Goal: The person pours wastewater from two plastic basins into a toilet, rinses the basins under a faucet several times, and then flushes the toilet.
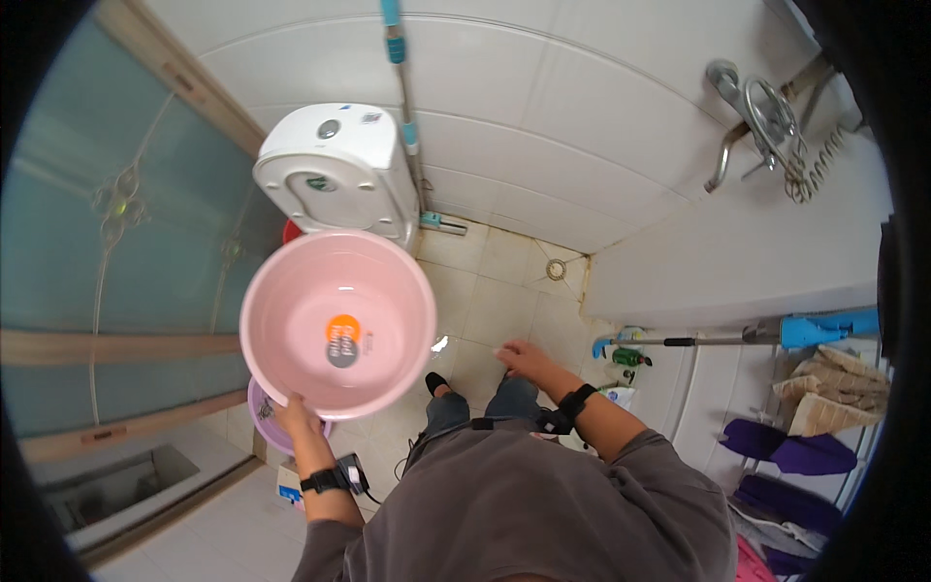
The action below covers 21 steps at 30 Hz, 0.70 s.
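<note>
A pink plastic basin [305, 284] fills the space to my left, its inside facing up at me. My left hand [298, 416] grips the basin's near rim, with some fingers hidden by the wall. On its bottom is a round orange and grey sticker bearing writing. Past the basin stands a white toilet [364, 156] with its lid raised; the basin covers the lower part of it. My right hand [527, 360] hangs over the tiled floor with nothing in it, its fingers partly spread.
A purple basin [260, 429] sits below the pink one. A squeegee mop [406, 94] leans beside the toilet. At right are a blue-handled brush pole [716, 340], a green bottle [627, 356] and a wall tap [767, 131]. A floor drain [556, 269] lies ahead. Frosted glass doors [51, 269] stand left.
</note>
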### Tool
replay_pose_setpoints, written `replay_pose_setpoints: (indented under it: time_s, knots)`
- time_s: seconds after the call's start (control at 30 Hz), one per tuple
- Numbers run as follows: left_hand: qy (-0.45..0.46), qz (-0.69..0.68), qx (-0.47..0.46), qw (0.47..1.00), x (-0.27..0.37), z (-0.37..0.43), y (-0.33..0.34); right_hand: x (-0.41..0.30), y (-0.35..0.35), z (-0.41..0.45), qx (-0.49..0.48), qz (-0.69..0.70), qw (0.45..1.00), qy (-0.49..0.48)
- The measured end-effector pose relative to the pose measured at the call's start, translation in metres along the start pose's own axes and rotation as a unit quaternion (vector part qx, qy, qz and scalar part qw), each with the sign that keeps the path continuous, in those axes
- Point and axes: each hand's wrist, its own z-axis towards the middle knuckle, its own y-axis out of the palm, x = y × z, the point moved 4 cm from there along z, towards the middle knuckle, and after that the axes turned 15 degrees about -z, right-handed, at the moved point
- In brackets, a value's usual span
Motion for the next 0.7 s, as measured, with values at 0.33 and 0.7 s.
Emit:
replay_pose_setpoints:
  time_s: [0.33,0.7]
  knots:
    - [-0.170,0.148,-0.237,0.945,-0.122,-0.104,0.132,0.119,0.009,0.039,-0.031,0.398,0.895,0.198]
    - [-0.257,0.355,-0.338,0.833,-0.258,-0.085,-0.001,0.277,-0.006,0.194,0.129,0.592,0.731,0.313]
